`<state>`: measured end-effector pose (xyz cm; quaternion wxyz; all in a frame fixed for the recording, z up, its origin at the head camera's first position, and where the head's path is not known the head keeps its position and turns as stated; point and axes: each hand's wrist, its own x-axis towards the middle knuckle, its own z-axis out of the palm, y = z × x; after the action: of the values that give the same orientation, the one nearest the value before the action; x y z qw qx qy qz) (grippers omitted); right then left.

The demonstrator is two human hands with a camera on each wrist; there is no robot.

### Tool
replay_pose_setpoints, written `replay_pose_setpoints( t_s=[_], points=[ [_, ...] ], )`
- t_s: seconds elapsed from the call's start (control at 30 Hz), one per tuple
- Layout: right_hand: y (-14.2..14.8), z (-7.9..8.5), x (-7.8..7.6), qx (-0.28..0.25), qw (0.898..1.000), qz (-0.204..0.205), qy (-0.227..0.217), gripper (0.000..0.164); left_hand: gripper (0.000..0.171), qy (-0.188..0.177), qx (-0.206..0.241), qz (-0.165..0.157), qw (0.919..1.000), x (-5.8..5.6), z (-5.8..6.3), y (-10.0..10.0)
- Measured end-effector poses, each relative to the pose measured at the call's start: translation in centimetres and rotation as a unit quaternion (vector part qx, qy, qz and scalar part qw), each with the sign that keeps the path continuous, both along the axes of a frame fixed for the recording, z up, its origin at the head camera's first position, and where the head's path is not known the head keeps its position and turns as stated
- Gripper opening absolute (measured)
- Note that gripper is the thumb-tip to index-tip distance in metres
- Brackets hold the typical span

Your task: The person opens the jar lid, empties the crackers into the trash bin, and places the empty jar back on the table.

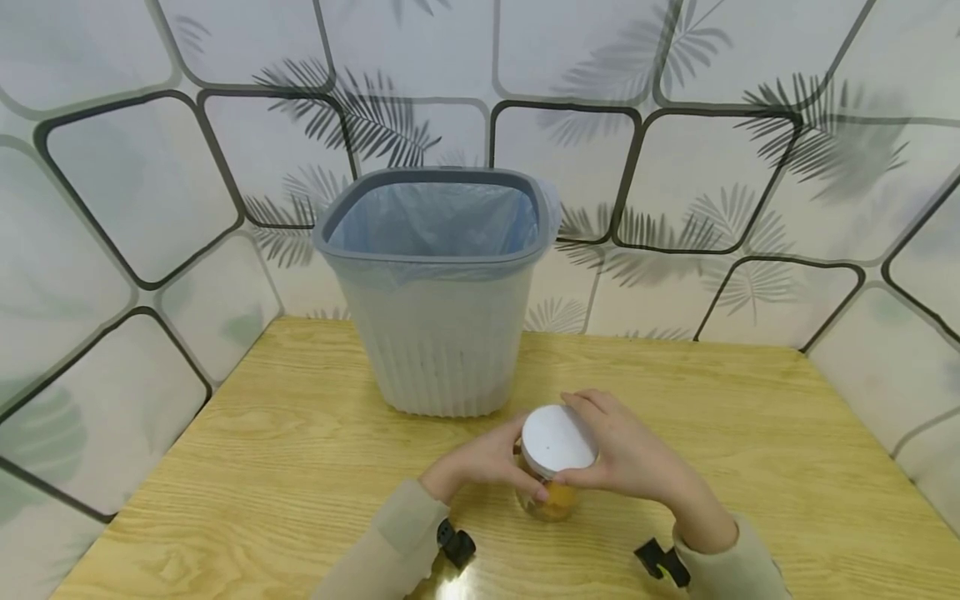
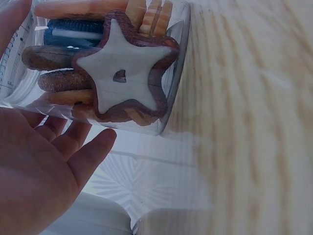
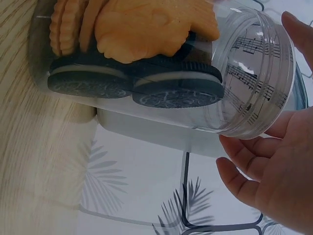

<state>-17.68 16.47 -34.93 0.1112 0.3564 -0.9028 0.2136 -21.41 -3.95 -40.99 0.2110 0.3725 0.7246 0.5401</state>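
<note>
A clear jar (image 1: 553, 507) of cookies stands on the counter (image 1: 262, 467). Black music notes (image 3: 249, 78) show through its neck. Inside are a white star cookie (image 2: 139, 68) and dark round cookies (image 3: 178, 83) with stamped marks too blurry to read. The left hand (image 1: 487, 457) has its grip around the jar, and the right hand (image 1: 633, 454) grips the white lid (image 1: 555, 437). Behind stands a pale bin (image 1: 442, 333) with a bag (image 1: 442, 217) inside, near a leafy wall (image 1: 675, 183).
</note>
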Motion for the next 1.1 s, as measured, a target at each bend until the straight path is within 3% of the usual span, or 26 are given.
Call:
replay_pose_setpoints(
  t_s=[0.37,0.43,0.67,0.83,0.97,1.1],
  points=[
    [0.6,-0.1,-0.5,-0.042,0.995,0.057,-0.071,0.081,0.083,0.001,0.006,-0.005,1.0,0.3,0.7,0.0],
    [0.7,-0.1,-0.6,-0.05,0.993,0.065,-0.086,0.081,0.084,0.0,0.003,-0.005,1.0,0.1,0.2,0.0],
    [1.2,-0.3,-1.0,-0.071,0.987,0.111,-0.093,0.078,0.083,0.007,0.004,-0.014,0.9999,0.9,2.0,-0.2],
    [1.3,-0.3,-1.2,-0.068,0.985,0.133,-0.086,0.077,0.084,0.017,0.0,-0.015,0.9997,0.4,1.0,-0.1],
    [1.2,-0.2,-1.0,-0.06,0.987,0.115,-0.091,0.079,0.084,0.019,-0.001,-0.016,0.9997,-0.1,0.1,0.0],
    [0.6,0.0,-0.5,-0.029,0.997,0.036,-0.066,0.088,0.083,0.02,0.01,-0.014,0.9997,-0.2,-0.2,0.0]
  ],
)
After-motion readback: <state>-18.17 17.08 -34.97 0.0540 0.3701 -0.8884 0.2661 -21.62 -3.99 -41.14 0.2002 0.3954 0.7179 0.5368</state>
